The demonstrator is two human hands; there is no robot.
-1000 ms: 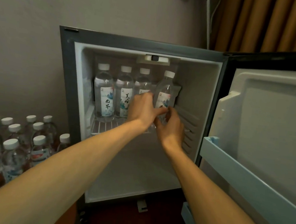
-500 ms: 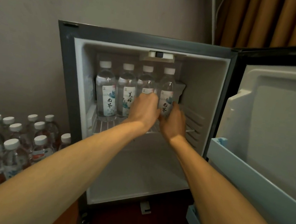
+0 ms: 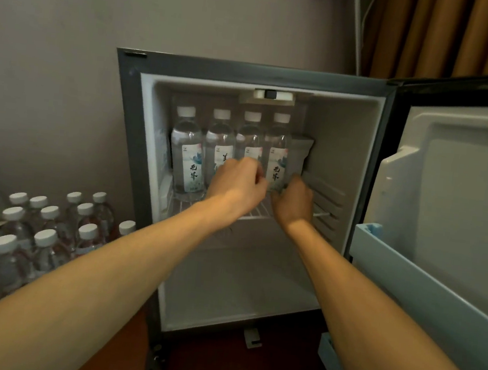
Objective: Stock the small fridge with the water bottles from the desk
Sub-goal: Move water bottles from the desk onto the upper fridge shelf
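Head view, looking down into a small fridge [image 3: 126, 142] with its door [image 3: 461, 192] swung open to the right. Both my bare arms reach in to the wire shelf [image 3: 259, 213] in the fridge's upper half.

Four water bottles stand upright in a row at the back of that shelf, sides touching. Counted from the fridge's left wall they are the first bottle [image 3: 187, 154], second bottle [image 3: 219, 140], third bottle [image 3: 250, 137] and fourth bottle [image 3: 277, 158]. My right hand [image 3: 293, 202] is curled round the foot of the fourth bottle. My left hand [image 3: 237, 184] has its fingers curled in front of the third bottle's lower half, and the back of the hand hides whether it grips. More capped bottles [image 3: 36, 232] stand outside, left of the fridge.

What could go wrong, as I judge it:
- The row is packed tight on thin wires, so a sideways nudge as I let go could tip one bottle into the next and topple several.
- My knuckles could drag the third bottle forward as I pull back.
- A white moulded block [image 3: 300, 148] at the fridge's back right may stop the fourth bottle from sitting square.

Each label is white, with a blue-green ink-wash picture and black brush characters. The first and fourth seem to read 无界. The second starts with 美, and the rest is behind my hand. A small logo on each label is too small to read.
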